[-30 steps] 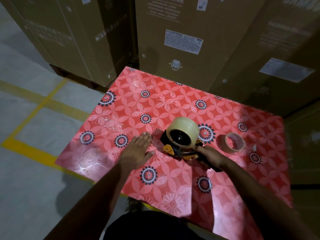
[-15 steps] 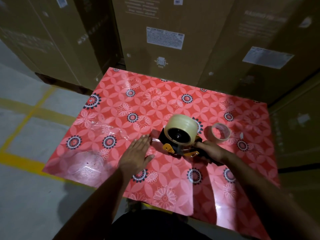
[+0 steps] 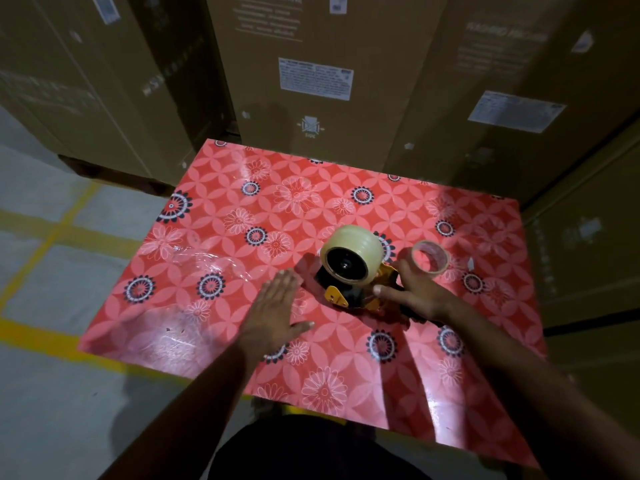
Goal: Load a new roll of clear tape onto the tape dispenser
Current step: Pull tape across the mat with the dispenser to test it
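Our right hand (image 3: 420,296) has loosened, fingers spread over the tape dispenser (image 3: 360,296); left hand (image 3: 277,306) lies flat, open, left of it.

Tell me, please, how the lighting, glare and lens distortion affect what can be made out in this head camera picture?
Head view: dim overall, the cardboard boxes murky, their label print unreadable; glare patches on the glossy red tablecloth near its front-left edge and front right; wide-angle bending makes the boxes lean; the tape roll on the dispenser stays clear, as do the left hand and right hand.
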Demonstrator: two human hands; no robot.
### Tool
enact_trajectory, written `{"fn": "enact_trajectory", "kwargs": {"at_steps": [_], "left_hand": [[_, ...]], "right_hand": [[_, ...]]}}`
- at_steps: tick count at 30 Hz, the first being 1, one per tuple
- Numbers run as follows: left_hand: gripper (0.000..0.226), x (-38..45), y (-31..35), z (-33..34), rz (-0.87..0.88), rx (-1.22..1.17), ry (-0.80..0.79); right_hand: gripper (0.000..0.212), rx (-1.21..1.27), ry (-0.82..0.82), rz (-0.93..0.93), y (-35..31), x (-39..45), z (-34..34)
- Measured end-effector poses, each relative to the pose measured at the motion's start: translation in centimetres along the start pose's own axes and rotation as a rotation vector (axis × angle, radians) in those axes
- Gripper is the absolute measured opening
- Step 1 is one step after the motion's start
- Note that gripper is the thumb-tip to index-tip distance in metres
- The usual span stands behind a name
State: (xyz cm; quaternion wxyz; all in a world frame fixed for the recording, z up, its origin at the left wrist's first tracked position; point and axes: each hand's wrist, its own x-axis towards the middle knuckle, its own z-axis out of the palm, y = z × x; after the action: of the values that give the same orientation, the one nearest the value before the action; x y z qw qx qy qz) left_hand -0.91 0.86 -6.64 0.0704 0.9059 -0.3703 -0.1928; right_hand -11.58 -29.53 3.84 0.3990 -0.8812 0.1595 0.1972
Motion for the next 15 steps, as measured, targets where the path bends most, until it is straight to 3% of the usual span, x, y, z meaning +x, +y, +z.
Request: {"fn": "enact_trajectory", "kwargs": {"at_steps": [5,9,15], "left_hand": [[0.119,-0.7,-4.6,-0.8,-0.055,0.023,-0.040],[0.121,-0.7,-4.8,-0.4,-0.051,0.040,-0.036],[0.122,-0.6,-4.8,-0.7,-0.062,0.088,-0.043]], "right_hand": [[0.080,-0.435,-0.061,-0.095,-2.3,-0.6,1.2],[0.083,-1.037,0.037,-0.179,-5.4,-0.8,1.6],[0.073,-1.075,0.240,0.002,-8.3,3.8,-2.7]]}}
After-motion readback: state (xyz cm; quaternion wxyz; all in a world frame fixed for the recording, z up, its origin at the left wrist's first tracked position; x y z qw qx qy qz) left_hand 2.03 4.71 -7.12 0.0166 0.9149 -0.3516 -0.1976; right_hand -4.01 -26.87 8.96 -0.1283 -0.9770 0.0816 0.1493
